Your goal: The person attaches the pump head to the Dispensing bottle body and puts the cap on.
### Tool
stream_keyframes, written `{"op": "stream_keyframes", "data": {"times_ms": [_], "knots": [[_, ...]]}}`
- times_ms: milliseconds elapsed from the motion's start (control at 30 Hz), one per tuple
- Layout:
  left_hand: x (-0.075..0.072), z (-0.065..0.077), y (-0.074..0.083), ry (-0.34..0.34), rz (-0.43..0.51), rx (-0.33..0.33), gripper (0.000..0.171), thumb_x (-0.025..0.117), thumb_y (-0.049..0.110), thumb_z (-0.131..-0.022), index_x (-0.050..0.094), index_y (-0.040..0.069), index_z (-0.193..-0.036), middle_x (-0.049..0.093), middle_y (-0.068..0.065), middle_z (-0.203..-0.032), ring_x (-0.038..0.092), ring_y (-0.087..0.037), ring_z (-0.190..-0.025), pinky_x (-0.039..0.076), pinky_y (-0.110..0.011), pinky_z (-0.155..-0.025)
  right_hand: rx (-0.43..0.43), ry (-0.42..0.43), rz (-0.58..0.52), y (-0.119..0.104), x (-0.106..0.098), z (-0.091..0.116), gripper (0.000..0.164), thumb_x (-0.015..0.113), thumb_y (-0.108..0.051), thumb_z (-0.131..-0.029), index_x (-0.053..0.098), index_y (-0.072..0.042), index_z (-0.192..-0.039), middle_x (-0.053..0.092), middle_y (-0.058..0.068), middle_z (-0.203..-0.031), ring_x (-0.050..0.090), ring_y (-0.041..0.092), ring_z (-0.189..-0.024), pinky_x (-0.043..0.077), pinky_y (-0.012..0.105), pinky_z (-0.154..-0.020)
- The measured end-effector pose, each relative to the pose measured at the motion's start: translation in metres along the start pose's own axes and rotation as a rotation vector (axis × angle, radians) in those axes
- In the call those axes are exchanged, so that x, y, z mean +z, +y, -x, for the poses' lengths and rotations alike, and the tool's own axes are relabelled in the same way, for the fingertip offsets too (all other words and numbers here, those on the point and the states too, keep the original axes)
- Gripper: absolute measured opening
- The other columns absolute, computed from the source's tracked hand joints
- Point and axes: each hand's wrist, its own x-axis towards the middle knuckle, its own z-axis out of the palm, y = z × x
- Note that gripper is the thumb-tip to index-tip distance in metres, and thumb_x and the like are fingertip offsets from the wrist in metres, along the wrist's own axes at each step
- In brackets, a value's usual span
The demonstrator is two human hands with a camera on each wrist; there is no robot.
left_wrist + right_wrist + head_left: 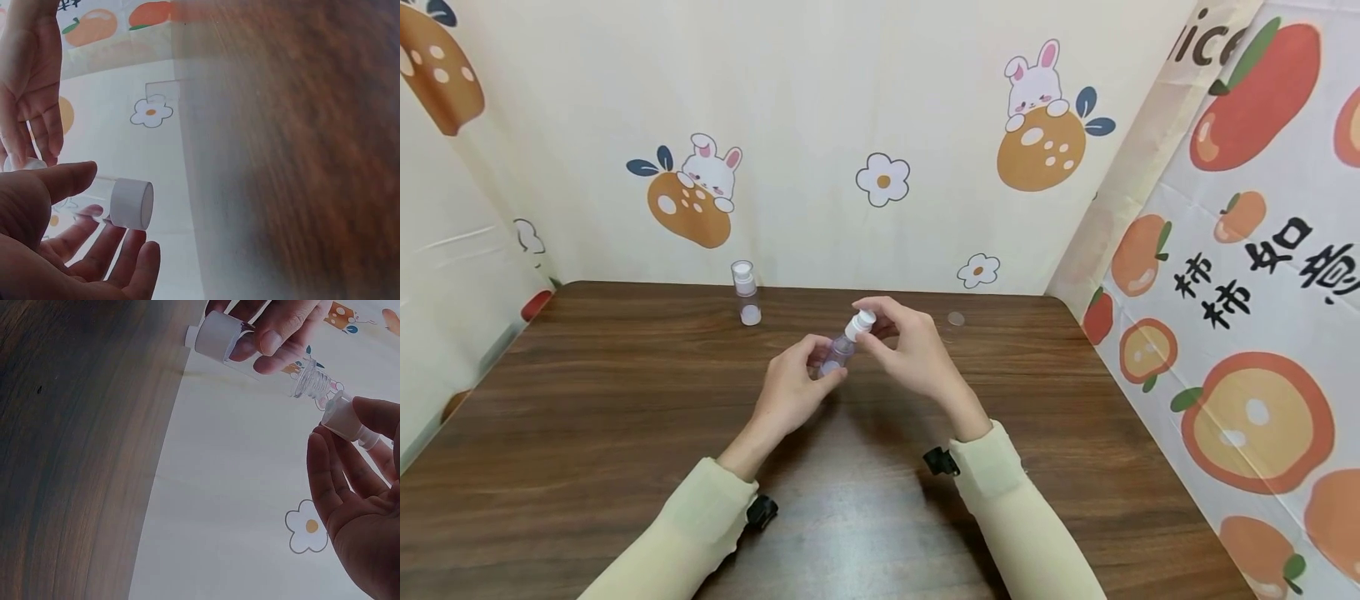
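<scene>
Above the middle of the table, my left hand (793,385) holds a small clear bottle (837,354) around its body, thumb on one side and fingers on the other. The bottle is tilted, and its white base (132,204) sticks out past the fingers in the left wrist view. My right hand (913,350) pinches a white pump head (860,325) between thumb and fingertips. In the right wrist view, the threaded neck (310,381) shows bare, with the pump head (342,417) just off its end and roughly in line with it.
A second small bottle (747,293) with a white pump top stands upright near the table's back edge, left of my hands. At the back right lies a small clear round piece (956,318). Printed cloth (805,108) hangs behind the wooden table (625,417).
</scene>
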Motion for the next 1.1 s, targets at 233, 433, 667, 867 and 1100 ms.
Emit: {"op": "stream_keyframes", "data": {"times_ms": [233, 433, 667, 867, 1100], "knots": [[0.0006, 0.0004, -0.0014, -0.001, -0.014, 0.008, 0.037, 0.083, 0.017, -0.092, 0.069, 0.007, -0.125, 0.074, -0.013, -0.115, 0.07, -0.029, -0.105, 0.057, -0.048, -0.093, 0.001, -0.045, -0.01, -0.0008, 0.0023, 0.0002, 0.036, 0.075, -0.006, -0.098, 0.067, -0.01, -0.132, 0.072, 0.001, -0.103, 0.071, 0.013, -0.091, 0.06, 0.027, -0.084], [-0.0005, -0.0007, 0.0009, -0.007, -0.02, 0.02, 0.037, 0.083, 0.018, -0.093, 0.068, 0.008, -0.126, 0.074, -0.012, -0.114, 0.069, -0.029, -0.103, 0.057, -0.048, -0.092, -0.006, -0.053, 0.006, 0.0007, 0.0016, 0.0002, 0.036, 0.075, -0.006, -0.098, 0.067, -0.01, -0.133, 0.072, 0.001, -0.103, 0.071, 0.013, -0.09, 0.06, 0.028, -0.085], [-0.0014, -0.0027, 0.0028, -0.009, -0.023, 0.042, 0.037, 0.083, 0.017, -0.093, 0.068, 0.007, -0.125, 0.074, -0.013, -0.115, 0.07, -0.03, -0.105, 0.057, -0.049, -0.093, -0.017, -0.082, -0.02, 0.0027, 0.0019, -0.0015, 0.037, 0.075, -0.006, -0.099, 0.066, -0.009, -0.135, 0.073, 0.003, -0.105, 0.072, 0.022, -0.093, 0.062, 0.042, -0.086], [-0.0014, -0.0015, 0.0014, -0.006, -0.029, 0.045, 0.037, 0.084, 0.017, -0.093, 0.068, 0.007, -0.125, 0.074, -0.013, -0.115, 0.07, -0.03, -0.105, 0.057, -0.048, -0.093, -0.02, -0.117, -0.012, 0.0029, 0.0039, -0.002, 0.037, 0.074, -0.006, -0.099, 0.067, -0.009, -0.135, 0.073, 0.001, -0.106, 0.071, 0.02, -0.094, 0.06, 0.032, -0.087], [-0.0018, 0.0, 0.0003, -0.008, -0.026, 0.042, 0.037, 0.084, 0.016, -0.092, 0.069, 0.008, -0.125, 0.074, -0.013, -0.116, 0.07, -0.03, -0.105, 0.057, -0.049, -0.093, 0.004, -0.118, -0.002, 0.0036, 0.0062, -0.001, 0.033, 0.077, -0.009, -0.098, 0.068, -0.008, -0.131, 0.073, 0.0, -0.108, 0.07, 0.014, -0.093, 0.06, 0.028, -0.086]]}}
